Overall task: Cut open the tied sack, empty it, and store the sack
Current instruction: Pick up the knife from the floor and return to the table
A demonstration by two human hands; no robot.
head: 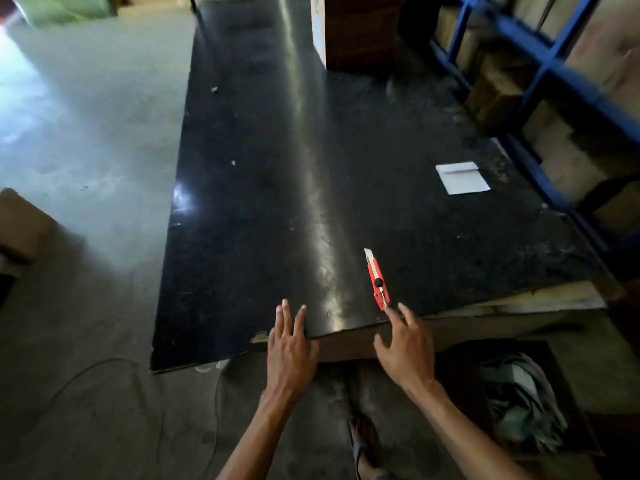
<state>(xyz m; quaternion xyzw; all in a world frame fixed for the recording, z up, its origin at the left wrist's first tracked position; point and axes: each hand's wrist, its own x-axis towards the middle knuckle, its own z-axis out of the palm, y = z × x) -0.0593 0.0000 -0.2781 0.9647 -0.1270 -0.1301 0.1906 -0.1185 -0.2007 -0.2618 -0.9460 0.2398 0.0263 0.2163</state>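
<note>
A red utility knife (377, 279) lies on the black table (277, 202) near its front edge, blade out and pointing away from me. My right hand (405, 344) hovers just below the knife's handle end, fingers spread, holding nothing. My left hand (290, 344) rests flat over the table's front edge, fingers extended, also empty. A crumpled greenish-white sack (519, 403) lies in a dark box on the floor at the lower right. No tied sack shows on the table.
A white paper (462, 177) lies on the table's right side. A brown cardboard box (360, 29) stands at the far end. Blue shelving (540, 71) with boxes lines the right. A cable (104, 368) runs across the concrete floor at left, near another box (20, 226).
</note>
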